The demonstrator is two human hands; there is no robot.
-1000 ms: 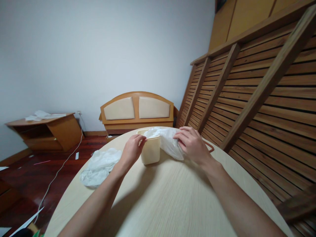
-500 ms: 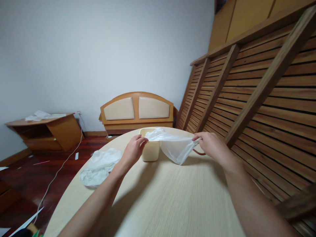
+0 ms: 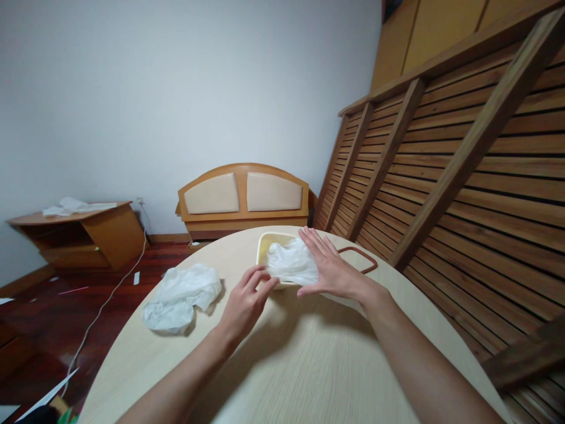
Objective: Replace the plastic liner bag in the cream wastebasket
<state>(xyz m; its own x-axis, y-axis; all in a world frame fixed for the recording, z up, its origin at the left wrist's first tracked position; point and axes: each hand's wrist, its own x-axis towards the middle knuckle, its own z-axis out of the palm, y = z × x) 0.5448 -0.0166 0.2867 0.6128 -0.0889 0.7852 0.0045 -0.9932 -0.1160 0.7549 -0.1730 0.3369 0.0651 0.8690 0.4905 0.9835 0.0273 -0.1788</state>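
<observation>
The thin bag [image 3: 291,262] could slide or bunch up if the right hand [image 3: 331,268] presses unevenly, since the film looks slack and slippery. The cream container [image 3: 263,246] seems light, so a push from that side might skid or tip it should the left hand [image 3: 247,297] steady it poorly. The right hand is spread flat, its fingers apart, against the bag; the left has thumb and fingertips close together at the near rim, though whether they grip it I cannot tell. The container stands upright on the counter [image 3: 309,365] just beyond the left fingertips, the bag bunched inside it between both hands. A second crumpled bag [image 3: 183,297] lies left of the left hand
</observation>
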